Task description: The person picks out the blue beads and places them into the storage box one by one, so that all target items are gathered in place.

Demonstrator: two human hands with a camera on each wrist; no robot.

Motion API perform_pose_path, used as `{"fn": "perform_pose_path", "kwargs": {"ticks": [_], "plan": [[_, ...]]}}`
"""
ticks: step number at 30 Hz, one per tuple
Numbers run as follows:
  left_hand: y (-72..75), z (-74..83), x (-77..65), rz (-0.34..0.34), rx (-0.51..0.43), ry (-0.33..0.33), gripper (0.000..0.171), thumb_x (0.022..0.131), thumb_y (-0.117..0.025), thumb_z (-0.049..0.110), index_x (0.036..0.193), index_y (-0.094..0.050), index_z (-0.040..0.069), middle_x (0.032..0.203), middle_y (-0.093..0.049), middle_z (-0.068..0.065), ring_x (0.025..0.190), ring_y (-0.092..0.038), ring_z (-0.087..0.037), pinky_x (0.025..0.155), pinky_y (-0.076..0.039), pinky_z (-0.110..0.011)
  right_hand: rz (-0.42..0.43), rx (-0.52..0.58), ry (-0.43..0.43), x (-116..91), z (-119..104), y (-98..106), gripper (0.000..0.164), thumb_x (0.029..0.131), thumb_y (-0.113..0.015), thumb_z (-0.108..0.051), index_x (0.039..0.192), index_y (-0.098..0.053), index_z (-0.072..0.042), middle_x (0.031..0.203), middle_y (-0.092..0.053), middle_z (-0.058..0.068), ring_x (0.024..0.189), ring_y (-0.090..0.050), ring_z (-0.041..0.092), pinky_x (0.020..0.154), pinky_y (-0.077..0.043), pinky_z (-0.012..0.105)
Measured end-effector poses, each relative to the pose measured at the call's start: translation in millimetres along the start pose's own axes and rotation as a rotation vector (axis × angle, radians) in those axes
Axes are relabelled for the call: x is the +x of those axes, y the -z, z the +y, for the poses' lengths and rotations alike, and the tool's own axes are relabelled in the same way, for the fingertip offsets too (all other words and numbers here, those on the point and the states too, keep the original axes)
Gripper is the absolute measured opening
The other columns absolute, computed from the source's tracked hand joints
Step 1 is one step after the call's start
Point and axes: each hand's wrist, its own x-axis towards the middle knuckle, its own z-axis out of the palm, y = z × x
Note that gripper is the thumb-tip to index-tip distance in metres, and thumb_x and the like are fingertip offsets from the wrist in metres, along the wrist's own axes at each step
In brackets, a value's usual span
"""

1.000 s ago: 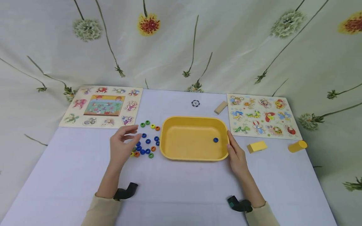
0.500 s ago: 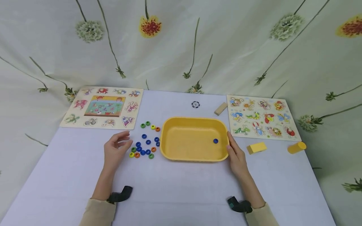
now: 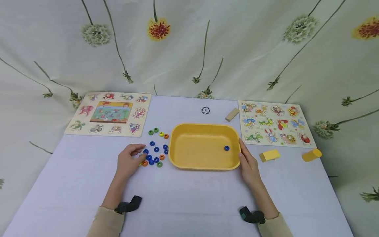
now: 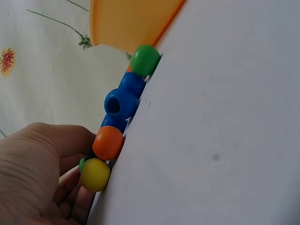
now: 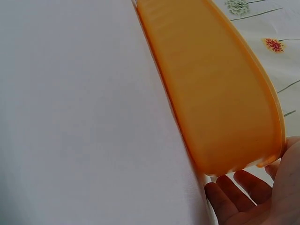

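Note:
My left hand (image 3: 128, 161) reaches in at the left side of a loose group of beads, thumb and forefinger apart. A blue bead (image 3: 146, 151) sits right by its fingertips. In the left wrist view, a green bead (image 4: 83, 164) shows partly behind a yellow bead (image 4: 95, 175), close to the fingers. An orange bead (image 4: 108, 143) overlaps the thumb tip there. On the other side, my right hand (image 3: 249, 164) holds the right end of a yellow plastic tray (image 3: 204, 166). One blue bead (image 3: 226, 148) lies inside the tray.
Two picture puzzle boards, a left one (image 3: 78, 115) and a right one (image 3: 278, 123), lie at the back. Between them are a poker chip (image 3: 205, 110) and a wooden block (image 3: 232, 115). A yellow block (image 3: 269, 155) and a yellow cylinder (image 3: 312, 155) are at the right.
My left hand first drew back left from the beads, then came in again lower among them. A couple of blue beads shifted slightly right. The right hand and tray stayed put.

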Motion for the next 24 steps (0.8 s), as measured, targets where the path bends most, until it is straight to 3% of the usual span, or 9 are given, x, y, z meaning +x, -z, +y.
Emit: {"fn": "perform_pose_path", "kwargs": {"ticks": [4,11,14,18,21,24], "plan": [[-0.8,5.5,0.5,-0.006,0.040,0.002,0.022,0.078,-0.066,0.017,0.100,-0.065,0.013,0.101,-0.057,-0.001,0.090,-0.052,-0.014,0.079,-0.042,-0.029,0.004,0.002,0.010,-1,-1,0,0.043,0.096,-0.035,-0.023,0.138,-0.027,-0.030,0.143,-0.027,-0.013,0.132,-0.023,0.005,0.099,-0.021,0.008],[5.8,20.3,0.6,0.037,-0.047,0.027,0.029,0.079,-0.065,0.030,0.103,-0.064,0.013,0.089,-0.061,-0.003,0.078,-0.052,-0.012,0.065,-0.044,-0.013,0.006,0.015,0.013,-1,0,-1,0.043,0.096,-0.035,-0.023,0.137,-0.028,-0.032,0.142,-0.028,-0.013,0.132,-0.024,0.005,0.100,-0.021,0.008],[-7.4,13.7,13.0,0.095,-0.095,-0.078,0.031,0.077,-0.064,0.041,0.102,-0.064,0.022,0.085,-0.061,0.006,0.074,-0.053,-0.007,0.061,-0.045,-0.011,0.007,0.017,0.005,-1,-5,0,0.044,0.096,-0.035,-0.018,0.138,-0.028,-0.027,0.143,-0.028,-0.011,0.132,-0.024,0.007,0.099,-0.021,0.007],[-16.8,60.3,18.1,0.021,-0.212,-0.194,0.028,0.077,-0.067,0.032,0.102,-0.063,0.021,0.086,-0.061,0.007,0.075,-0.055,-0.006,0.065,-0.048,-0.015,0.002,0.010,0.020,-4,-24,2,0.045,0.095,-0.035,-0.010,0.139,-0.028,-0.015,0.144,-0.028,-0.001,0.132,-0.024,0.013,0.098,-0.020,0.005],[-21.5,124.5,12.6,-0.146,-0.291,-0.190,0.026,0.077,-0.068,0.015,0.102,-0.063,0.009,0.088,-0.061,-0.002,0.077,-0.055,-0.013,0.067,-0.049,-0.020,-0.002,0.022,0.025,-5,-32,4,0.045,0.095,-0.035,-0.008,0.139,-0.028,-0.012,0.144,-0.028,0.003,0.132,-0.024,0.017,0.097,-0.020,0.005],[-48.5,153.7,16.5,-0.257,-0.277,-0.231,0.023,0.076,-0.068,0.014,0.098,-0.064,0.010,0.085,-0.062,-0.001,0.074,-0.055,-0.011,0.065,-0.049,-0.020,-0.005,0.042,0.002,-4,-24,3,0.045,0.095,-0.035,-0.010,0.139,-0.028,-0.017,0.144,-0.028,-0.002,0.133,-0.023,0.013,0.099,-0.020,0.007]]}}
